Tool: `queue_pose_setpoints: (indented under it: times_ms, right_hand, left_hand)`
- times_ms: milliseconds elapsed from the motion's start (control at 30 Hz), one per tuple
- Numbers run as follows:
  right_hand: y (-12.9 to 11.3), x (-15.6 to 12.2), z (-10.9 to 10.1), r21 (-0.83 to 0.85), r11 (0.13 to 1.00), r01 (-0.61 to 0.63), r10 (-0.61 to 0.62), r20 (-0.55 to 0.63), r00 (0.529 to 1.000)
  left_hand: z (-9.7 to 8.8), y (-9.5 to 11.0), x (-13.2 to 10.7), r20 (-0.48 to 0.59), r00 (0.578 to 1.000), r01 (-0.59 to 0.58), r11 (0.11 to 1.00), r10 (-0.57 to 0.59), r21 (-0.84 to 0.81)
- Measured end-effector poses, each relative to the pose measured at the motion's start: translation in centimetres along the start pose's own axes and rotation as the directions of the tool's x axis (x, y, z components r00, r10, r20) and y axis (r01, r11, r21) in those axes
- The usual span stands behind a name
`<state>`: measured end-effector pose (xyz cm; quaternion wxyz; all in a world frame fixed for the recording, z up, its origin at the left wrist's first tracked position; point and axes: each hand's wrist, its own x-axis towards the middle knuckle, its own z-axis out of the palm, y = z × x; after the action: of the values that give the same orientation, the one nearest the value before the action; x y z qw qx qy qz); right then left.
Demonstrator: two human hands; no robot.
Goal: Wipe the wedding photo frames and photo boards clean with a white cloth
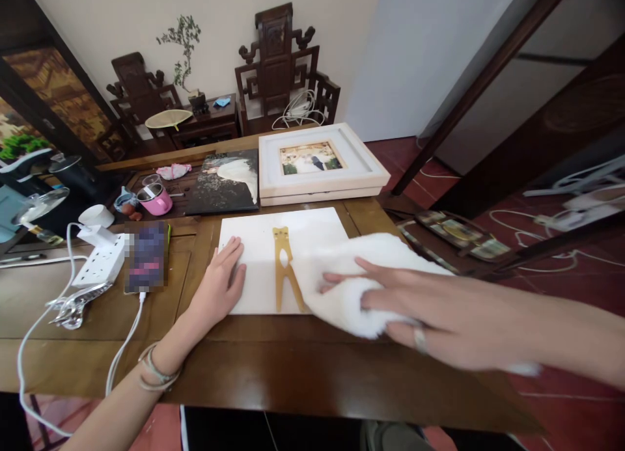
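A white rectangular board [254, 269] lies flat on the wooden table. On it is a flat gold shape like a pair of pliers [282, 269]; I cannot tell whether it is printed or a loose piece. My left hand [221, 278] rests on the board's left edge, fingers stretched out and nothing held. Fingers bent into a fluffy white cloth [385, 249], my right hand [430, 308] grips it over the board's right side. The cloth is bunched, covers the board's lower right corner and touches the gold shape's right leg.
Behind the board stand a pale framed picture [325, 187] and a dark picture panel [224, 181]. At left are a power strip [100, 262], a phone [146, 259] on a white cable, a pink mug [155, 198] and a kettle [73, 177]. The table's front edge [303, 405] runs below.
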<state>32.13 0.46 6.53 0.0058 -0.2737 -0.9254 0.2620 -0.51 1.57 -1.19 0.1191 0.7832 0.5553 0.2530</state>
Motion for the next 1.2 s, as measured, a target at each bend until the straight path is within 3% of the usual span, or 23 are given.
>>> queue_pose_setpoints:
  times_ms: [200,367,500,633,767,867,933,1033,1200]
  right_hand:
    - [4.5,6.6,-0.9,-0.095,0.978,-0.185,0.168,-0.16,0.973]
    - [3.1,10.3,0.7,-0.109,0.967,-0.228,0.177,-0.355,0.918]
    - [-0.4,8.6,3.4,-0.086,0.995,-0.057,0.033,-0.255,0.966]
    - [-3.2,5.2,5.5,-0.06,0.99,0.127,-0.137,-0.199,0.97]
    - [-3.2,4.1,4.6,0.009,0.941,0.337,-0.337,-0.041,0.941]
    - [-1.4,5.4,2.5,0.043,0.922,0.384,-0.385,0.028,0.923]
    - [0.2,6.8,1.2,0.011,0.938,0.346,-0.346,0.002,0.938]
    - [2.1,9.5,0.0,-0.068,0.98,0.187,-0.194,-0.108,0.975]
    - [2.6,13.1,0.5,-0.104,0.994,0.01,-0.038,-0.272,0.961]
  left_hand:
    - [-0.1,-0.1,0.0,0.0,1.0,0.004,1.0,-0.004,-0.017]
    - [-0.1,-0.2,0.0,0.003,1.0,-0.001,1.0,0.002,-0.017]
    - [0.0,-0.2,0.0,0.011,1.0,-0.005,1.0,0.005,-0.007]
    - [-0.1,-0.1,0.0,0.017,1.0,-0.009,1.0,0.009,-0.001]
    - [-0.2,0.1,0.0,0.024,1.0,-0.003,1.0,0.003,0.002]
    - [-0.2,0.2,0.0,0.027,1.0,-0.004,1.0,0.004,0.003]
    - [-0.2,0.1,0.0,0.032,0.999,-0.005,1.0,0.005,0.01]
    - [-0.1,0.1,0.1,0.032,0.999,-0.003,1.0,0.003,0.014]
    - [-0.2,0.0,0.0,0.025,1.0,-0.006,1.0,0.006,0.003]
